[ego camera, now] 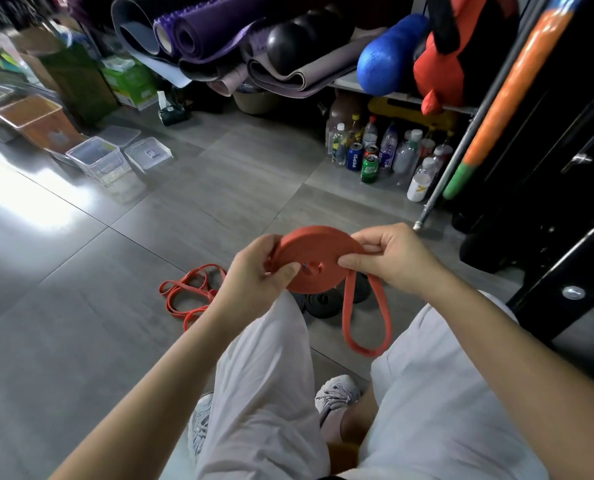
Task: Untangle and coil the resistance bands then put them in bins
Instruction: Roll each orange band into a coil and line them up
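Over the grey tiled floor (80, 306), the left hand (254, 271) and right hand (392, 261) pinch a flat orange-red rubber resistance-band coil (318, 251); light, springy, likely to unwind unless gripped across its rim.

I get one view: a head-worn wide-angle camera facing forward and down, close over the left hand (257, 271) and right hand (389, 258).

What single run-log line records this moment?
step: coiling; left hand: grips orange coil; right hand: pinches coil rim; loose loop: hangs below; tangled band: on floor
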Motion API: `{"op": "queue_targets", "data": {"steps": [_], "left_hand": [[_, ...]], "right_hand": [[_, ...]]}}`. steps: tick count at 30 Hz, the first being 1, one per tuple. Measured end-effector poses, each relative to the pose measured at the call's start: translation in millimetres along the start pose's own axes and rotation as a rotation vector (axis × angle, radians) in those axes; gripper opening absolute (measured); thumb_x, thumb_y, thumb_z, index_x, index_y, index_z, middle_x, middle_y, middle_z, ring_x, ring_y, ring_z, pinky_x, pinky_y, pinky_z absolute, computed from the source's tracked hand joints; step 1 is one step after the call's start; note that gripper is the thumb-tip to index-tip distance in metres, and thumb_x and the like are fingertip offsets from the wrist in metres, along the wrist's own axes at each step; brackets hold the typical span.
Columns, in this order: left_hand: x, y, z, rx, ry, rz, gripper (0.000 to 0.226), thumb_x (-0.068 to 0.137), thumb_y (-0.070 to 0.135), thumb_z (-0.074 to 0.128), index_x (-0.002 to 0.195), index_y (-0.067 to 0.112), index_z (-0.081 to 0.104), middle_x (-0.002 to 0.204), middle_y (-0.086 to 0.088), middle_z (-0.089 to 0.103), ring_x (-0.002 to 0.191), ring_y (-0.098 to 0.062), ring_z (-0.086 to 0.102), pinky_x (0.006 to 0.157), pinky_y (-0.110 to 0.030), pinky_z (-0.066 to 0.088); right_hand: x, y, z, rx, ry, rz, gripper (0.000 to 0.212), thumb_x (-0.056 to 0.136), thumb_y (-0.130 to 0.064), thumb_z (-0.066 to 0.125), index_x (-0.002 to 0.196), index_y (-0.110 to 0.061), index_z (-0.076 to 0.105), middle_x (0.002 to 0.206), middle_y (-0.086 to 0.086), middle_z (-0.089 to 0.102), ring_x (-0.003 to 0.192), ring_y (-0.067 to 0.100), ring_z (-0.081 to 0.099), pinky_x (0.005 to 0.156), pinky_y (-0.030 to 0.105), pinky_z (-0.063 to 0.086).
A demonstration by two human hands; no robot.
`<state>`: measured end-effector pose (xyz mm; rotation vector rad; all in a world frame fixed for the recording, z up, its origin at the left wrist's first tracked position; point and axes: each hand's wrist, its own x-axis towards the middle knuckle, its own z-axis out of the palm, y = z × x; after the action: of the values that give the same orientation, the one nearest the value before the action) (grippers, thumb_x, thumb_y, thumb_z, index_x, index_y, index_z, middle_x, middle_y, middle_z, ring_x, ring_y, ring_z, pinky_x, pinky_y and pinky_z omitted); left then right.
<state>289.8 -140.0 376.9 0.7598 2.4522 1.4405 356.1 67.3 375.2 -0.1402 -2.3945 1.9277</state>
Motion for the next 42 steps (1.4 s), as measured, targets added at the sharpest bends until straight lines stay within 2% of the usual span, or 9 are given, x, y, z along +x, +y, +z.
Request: {"op": "queue_targets", "data": {"steps": [4, 8, 13, 18, 23, 26, 35, 38, 42], "left_hand": [[4.0, 11.4, -7.1, 0.384, -0.157, 0.142, 0.053, 0.079, 0.027, 0.072, 0.127, 0.026, 0.050, 0.114, 0.007, 0.062, 0.102, -0.016, 0.059, 0.089, -0.034, 0.047], [10.8, 29.0, 2.4, 0.762, -0.333, 0.175, 0.037, 0.088, 0.024, 0.056, 0.124, 0.025, 0.047, 0.106, 0.000, 0.063, 0.095, -0.027, 0.058, 0.080, -0.038, 0.048], [11.3, 24.0, -4.9, 0.604, -0.235, 0.160, 0.022, 0.091, 0.021, 0.053, 0.113, 0.015, 0.051, 0.088, 0.003, 0.055, 0.085, -0.028, 0.056, 0.074, -0.035, 0.044], [15.8, 14.0, -28.4, 0.505, -0.008, 0.208, 0.024, 0.089, 0.016, 0.059, 0.111, 0.009, 0.055, 0.088, -0.003, 0.060, 0.082, -0.030, 0.056, 0.066, -0.031, 0.034], [20.4, 9.5, -50.8, 0.476, 0.047, 0.232, 0.022, 0.087, 0.015, 0.061, 0.107, 0.007, 0.058, 0.087, -0.005, 0.061, 0.079, -0.029, 0.056, 0.067, -0.030, 0.037], [21.8, 1.5, -58.4, 0.491, 0.065, 0.183, 0.021, 0.087, 0.011, 0.062, 0.107, 0.006, 0.058, 0.083, -0.003, 0.057, 0.076, -0.027, 0.053, 0.068, -0.031, 0.037], [22.3, -21.6, -67.4, 0.468, 0.084, 0.040, 0.020, 0.086, 0.009, 0.063, 0.106, 0.008, 0.060, 0.083, -0.004, 0.059, 0.074, -0.025, 0.052, 0.067, -0.029, 0.035], [25.6, -21.1, -64.1, 0.470, 0.078, 0.035, 0.021, 0.087, 0.008, 0.062, 0.107, 0.005, 0.060, 0.085, -0.005, 0.059, 0.076, -0.025, 0.052, 0.068, -0.029, 0.035], [26.8, -13.6, -59.7, 0.493, 0.017, 0.077, 0.020, 0.087, 0.009, 0.061, 0.107, 0.006, 0.059, 0.087, -0.004, 0.060, 0.080, -0.027, 0.055, 0.069, -0.030, 0.037]], "right_hand": [[2.9, -2.1, 5.4, -0.372, -0.047, -0.011, 0.019, 0.073, -0.015, 0.080, 0.084, -0.029, 0.075, 0.075, -0.015, 0.073, 0.074, 0.005, 0.069, 0.073, 0.025, 0.054], [8.7, -5.0, 16.0, -0.536, -0.091, -0.060, 0.013, 0.074, -0.020, 0.076, 0.085, -0.026, 0.073, 0.064, -0.013, 0.069, 0.058, 0.004, 0.065, 0.066, 0.029, 0.051], [12.1, 9.5, 3.0, -0.324, -0.062, 0.025, 0.018, 0.072, -0.016, 0.080, 0.083, -0.029, 0.072, 0.080, -0.008, 0.074, 0.078, 0.009, 0.071, 0.083, 0.035, 0.055], [-1.3, 59.1, -6.7, -0.491, 0.004, 0.218, 0.010, 0.076, -0.013, 0.074, 0.073, -0.022, 0.071, 0.076, -0.002, 0.072, 0.075, 0.012, 0.067, 0.080, 0.032, 0.052], [-16.7, 88.8, 8.7, -0.054, 0.067, 0.372, 0.012, 0.081, 0.001, 0.069, 0.080, -0.011, 0.067, 0.075, 0.006, 0.068, 0.062, 0.003, 0.061, 0.069, 0.019, 0.050], [-16.7, 91.2, 10.7, 0.338, 0.213, 0.432, 0.008, 0.085, -0.002, 0.065, 0.089, -0.008, 0.061, 0.080, 0.006, 0.072, 0.069, 0.013, 0.070, 0.070, 0.021, 0.056], [-13.7, 82.4, -3.4, 1.010, 0.158, 0.441, 0.018, 0.079, -0.019, 0.055, 0.071, -0.012, 0.070, 0.077, 0.004, 0.071, 0.083, 0.018, 0.072, 0.073, 0.034, 0.059], [-12.1, 84.3, -3.7, 1.080, 0.185, 0.429, 0.021, 0.083, -0.024, 0.052, 0.073, -0.013, 0.065, 0.072, 0.000, 0.068, 0.085, 0.016, 0.072, 0.077, 0.035, 0.058], [-10.6, 88.3, -6.6, 0.868, 0.231, 0.562, 0.022, 0.096, -0.020, 0.048, 0.085, -0.012, 0.065, 0.075, 0.000, 0.068, 0.083, 0.016, 0.070, 0.088, 0.034, 0.052]]}}
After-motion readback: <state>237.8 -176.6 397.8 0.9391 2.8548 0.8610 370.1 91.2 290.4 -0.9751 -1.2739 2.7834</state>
